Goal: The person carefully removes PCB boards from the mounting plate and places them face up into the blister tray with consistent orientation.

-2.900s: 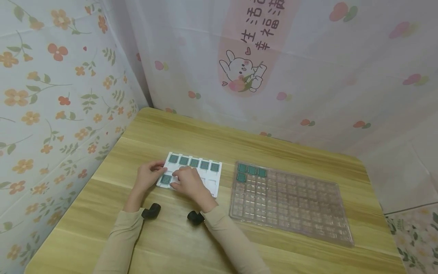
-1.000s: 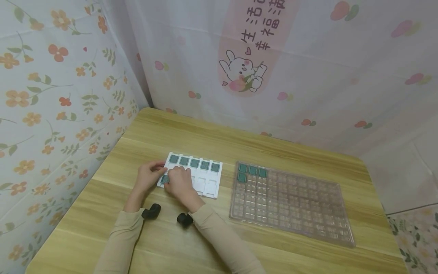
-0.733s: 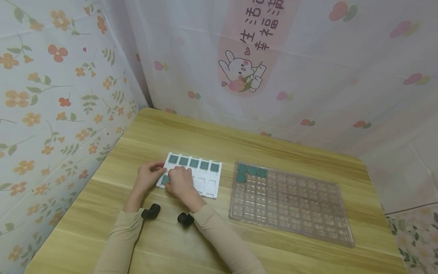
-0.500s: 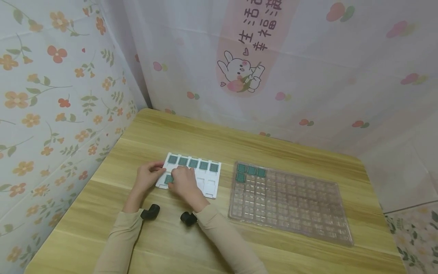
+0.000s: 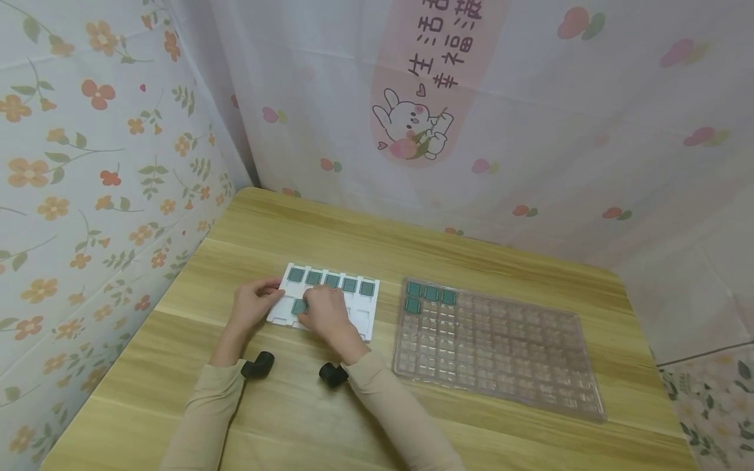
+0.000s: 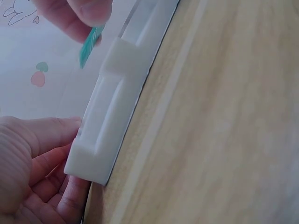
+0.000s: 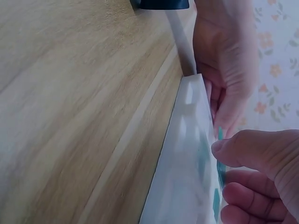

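Note:
A white pocketed tray [image 5: 283, 313] lies on the table, with a row of green square chips [image 5: 314, 278] along its far side. My left hand [image 5: 254, 306] grips its left end, thumb at the top edge and fingers curled against the side. Between the thumb and fingers of my right hand [image 5: 326, 311] is another green chip [image 5: 299, 305], pinched over the tray's near row. Seen from the left wrist, that chip [image 6: 91, 46] is tilted and raised above the tray's edge [image 6: 112, 102]. My right hand covers part of the tray in the head view.
To the right lies a clear plastic grid tray [image 5: 501, 353] with several green chips [image 5: 432, 293] in its far left corner. Black wrist-worn pieces [image 5: 258, 365] sit by both wrists. Patterned curtains [image 5: 330, 216] hang behind and left of the wooden table [image 5: 283, 425].
My right hand first moved left to the chip in the tray's near-left pocket. It has since lifted that chip and shifted right with it. My left hand has stayed at the tray's end.

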{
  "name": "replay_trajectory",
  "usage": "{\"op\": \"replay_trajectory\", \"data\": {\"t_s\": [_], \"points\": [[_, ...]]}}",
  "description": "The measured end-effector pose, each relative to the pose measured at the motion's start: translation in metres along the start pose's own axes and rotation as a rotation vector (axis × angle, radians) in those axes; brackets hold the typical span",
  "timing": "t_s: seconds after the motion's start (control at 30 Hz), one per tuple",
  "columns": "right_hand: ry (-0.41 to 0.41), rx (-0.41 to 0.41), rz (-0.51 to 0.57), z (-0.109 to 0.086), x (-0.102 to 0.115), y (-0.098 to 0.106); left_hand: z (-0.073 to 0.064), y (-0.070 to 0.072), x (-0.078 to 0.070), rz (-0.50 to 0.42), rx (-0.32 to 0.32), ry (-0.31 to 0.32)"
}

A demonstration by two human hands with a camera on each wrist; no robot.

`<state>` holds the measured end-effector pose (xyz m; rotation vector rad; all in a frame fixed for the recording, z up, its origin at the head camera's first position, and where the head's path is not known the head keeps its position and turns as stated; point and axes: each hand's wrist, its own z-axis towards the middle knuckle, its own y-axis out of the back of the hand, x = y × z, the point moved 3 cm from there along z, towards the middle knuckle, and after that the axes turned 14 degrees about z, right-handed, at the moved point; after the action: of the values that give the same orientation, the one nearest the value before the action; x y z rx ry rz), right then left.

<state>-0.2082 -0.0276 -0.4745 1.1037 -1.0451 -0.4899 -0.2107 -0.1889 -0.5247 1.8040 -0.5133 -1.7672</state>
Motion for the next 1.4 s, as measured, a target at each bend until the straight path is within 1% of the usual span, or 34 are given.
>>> {"op": "replay_trajectory", "data": {"t_s": [0.1,0.2,0.37,0.57,0.8,0.9,1.13,1.27,1.4], "points": [[-0.011,-0.008,0.013,-0.003,-0.003,0.002,0.000,0.000,0.000,-0.002,-0.001,0.001],[-0.008,-0.023,0.000,-0.005,-0.007,0.005,0.000,0.000,0.000,0.005,0.005,0.002],[0.024,-0.063,-0.025,-0.009,-0.014,0.011,0.000,-0.001,0.000,0.013,0.002,0.004],[0.036,-0.085,0.011,-0.013,-0.025,0.016,0.001,-0.001,0.000,0.027,-0.009,0.009],[0.043,-0.115,0.052,-0.019,-0.038,0.021,0.001,-0.001,-0.001,0.017,-0.008,0.006],[0.039,-0.127,0.060,-0.021,-0.044,0.025,0.002,-0.002,-0.001,0.023,-0.009,0.005],[-0.009,-0.134,0.093,-0.025,-0.059,0.030,0.001,-0.003,0.000,0.022,-0.002,0.015],[-0.012,-0.141,0.106,-0.027,-0.067,0.032,0.001,-0.003,0.001,0.021,0.011,0.023],[-0.014,-0.165,0.095,-0.029,-0.075,0.036,0.001,-0.003,0.001,0.028,0.018,0.026]]}}
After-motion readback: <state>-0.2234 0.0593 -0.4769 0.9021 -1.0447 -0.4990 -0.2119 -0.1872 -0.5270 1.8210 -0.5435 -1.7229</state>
